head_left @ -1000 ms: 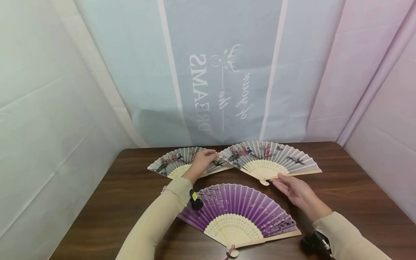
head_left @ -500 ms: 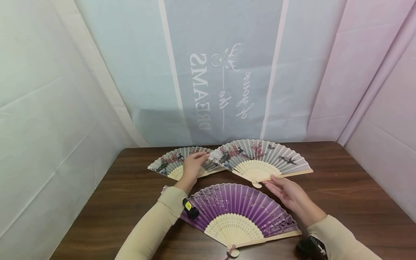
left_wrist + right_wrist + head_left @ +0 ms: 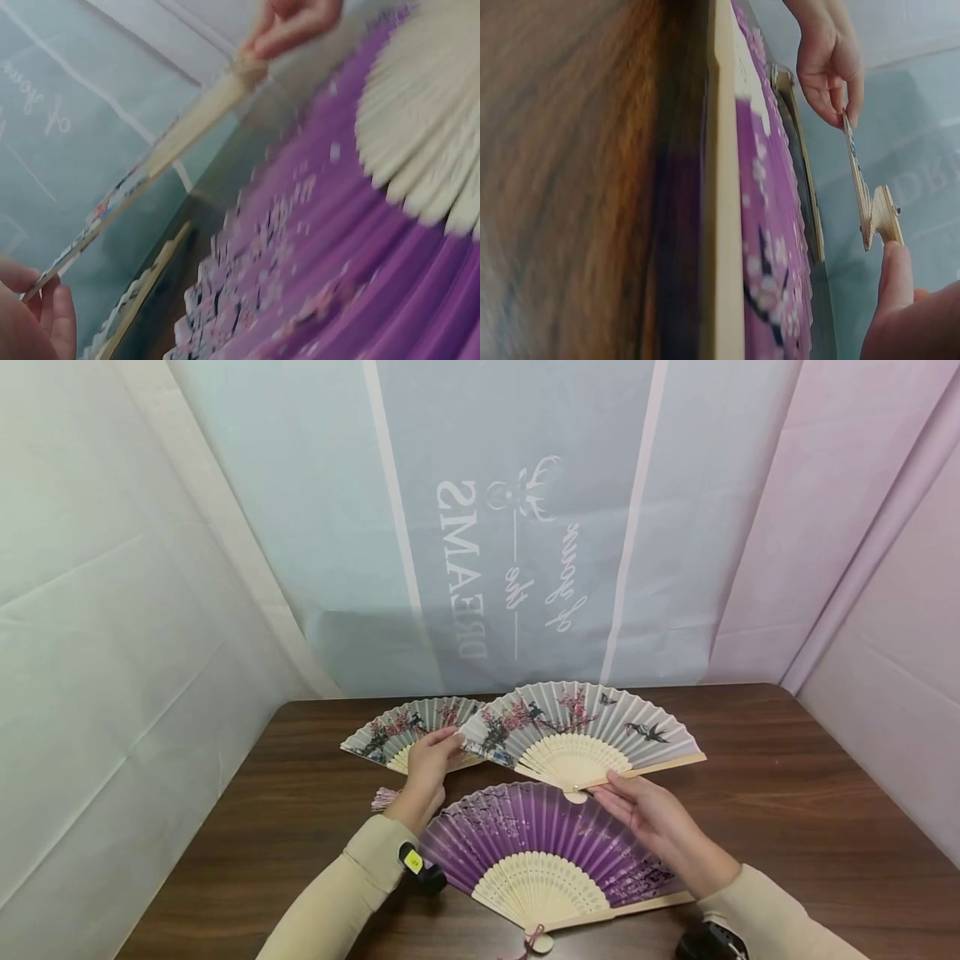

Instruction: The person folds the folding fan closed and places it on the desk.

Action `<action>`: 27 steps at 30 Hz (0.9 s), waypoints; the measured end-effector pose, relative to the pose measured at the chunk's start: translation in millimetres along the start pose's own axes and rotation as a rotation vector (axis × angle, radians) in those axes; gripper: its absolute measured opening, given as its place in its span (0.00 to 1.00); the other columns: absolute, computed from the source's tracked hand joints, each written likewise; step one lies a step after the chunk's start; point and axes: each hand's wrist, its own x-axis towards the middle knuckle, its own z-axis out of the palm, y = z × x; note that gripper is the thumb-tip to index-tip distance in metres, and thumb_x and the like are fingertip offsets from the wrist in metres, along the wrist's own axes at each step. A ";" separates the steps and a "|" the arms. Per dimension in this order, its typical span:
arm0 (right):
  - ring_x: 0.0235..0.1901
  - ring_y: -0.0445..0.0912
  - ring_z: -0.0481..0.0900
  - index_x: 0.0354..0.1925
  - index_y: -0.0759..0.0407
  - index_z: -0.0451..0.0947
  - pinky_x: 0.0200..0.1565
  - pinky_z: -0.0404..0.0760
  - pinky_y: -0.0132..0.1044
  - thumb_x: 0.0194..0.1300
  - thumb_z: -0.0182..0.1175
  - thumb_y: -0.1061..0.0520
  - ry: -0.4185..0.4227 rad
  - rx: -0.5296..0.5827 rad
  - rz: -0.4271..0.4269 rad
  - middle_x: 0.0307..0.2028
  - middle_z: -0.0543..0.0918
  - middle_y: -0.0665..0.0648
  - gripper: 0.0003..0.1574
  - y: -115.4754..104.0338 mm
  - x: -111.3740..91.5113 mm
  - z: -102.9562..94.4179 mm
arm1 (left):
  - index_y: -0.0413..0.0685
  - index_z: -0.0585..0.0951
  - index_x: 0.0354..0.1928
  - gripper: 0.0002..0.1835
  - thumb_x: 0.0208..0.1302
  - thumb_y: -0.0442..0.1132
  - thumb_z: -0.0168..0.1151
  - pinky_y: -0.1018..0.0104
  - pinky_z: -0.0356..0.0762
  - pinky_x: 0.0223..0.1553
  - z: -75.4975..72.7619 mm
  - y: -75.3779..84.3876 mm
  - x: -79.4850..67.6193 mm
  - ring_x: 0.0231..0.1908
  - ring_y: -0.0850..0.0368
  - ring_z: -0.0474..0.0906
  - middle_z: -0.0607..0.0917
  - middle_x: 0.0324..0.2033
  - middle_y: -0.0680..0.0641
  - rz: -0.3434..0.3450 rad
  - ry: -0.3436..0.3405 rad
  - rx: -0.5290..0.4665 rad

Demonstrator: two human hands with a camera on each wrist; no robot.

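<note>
Between both hands a spread white folding fan [image 3: 551, 718], printed with pink blossoms and a bird, is held up above the table. My left hand [image 3: 431, 766] pinches its left edge between thumb and fingers. At the other side, my right hand [image 3: 648, 814] pinches the wooden guard stick close to the pivot, thumb on top. Below, a purple folding fan [image 3: 517, 827] lies spread on the table, its upper edge overlapped by the held fan in the head view. Another white floral fan [image 3: 390, 735] rests spread at the back left, partly hidden behind my left hand.
A pink tassel [image 3: 385, 799] lies on the dark wooden table [image 3: 787, 793] beside my left wrist. A red cord [image 3: 534, 935] hangs at the purple fan's pivot. Fabric walls with a printed backdrop [image 3: 517, 568] enclose the table's back and sides.
Both hands have moved left and slightly toward me, carrying the white fan with them. It now overlaps more of the back-left fan and the purple fan's top edge. The tassel has come into fuller view.
</note>
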 end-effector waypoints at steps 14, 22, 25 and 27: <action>0.37 0.41 0.89 0.35 0.59 0.71 0.51 0.87 0.30 0.76 0.47 0.64 0.046 0.004 -0.015 0.31 0.87 0.53 0.10 15.8 -7.5 18.6 | 0.31 0.63 0.60 0.19 0.74 0.32 0.52 0.57 0.77 0.65 -3.9 -10.2 -40.5 0.49 0.52 0.84 0.77 0.49 0.41 -0.126 -0.102 -0.308; 0.36 0.42 0.88 0.34 0.58 0.68 0.52 0.87 0.31 0.77 0.47 0.64 0.066 -0.011 -0.037 0.31 0.85 0.51 0.11 26.9 -9.1 28.3 | 0.28 0.46 0.70 0.28 0.79 0.34 0.42 0.46 0.67 0.71 3.8 -15.5 -59.1 0.72 0.28 0.53 0.52 0.72 0.23 -0.117 -0.169 -0.349; 0.36 0.42 0.88 0.34 0.58 0.70 0.52 0.87 0.31 0.76 0.47 0.65 0.063 -0.014 -0.038 0.31 0.85 0.51 0.10 29.5 -9.9 30.3 | 0.29 0.41 0.72 0.30 0.80 0.34 0.41 0.44 0.63 0.73 4.7 -17.2 -63.6 0.73 0.27 0.49 0.47 0.73 0.23 -0.119 -0.187 -0.374; 0.37 0.42 0.89 0.34 0.59 0.70 0.52 0.87 0.31 0.76 0.47 0.65 0.067 -0.017 -0.039 0.31 0.86 0.51 0.10 30.8 -10.5 31.3 | 0.30 0.41 0.73 0.30 0.80 0.33 0.40 0.44 0.63 0.73 5.2 -18.0 -65.3 0.73 0.28 0.49 0.49 0.73 0.24 -0.116 -0.188 -0.391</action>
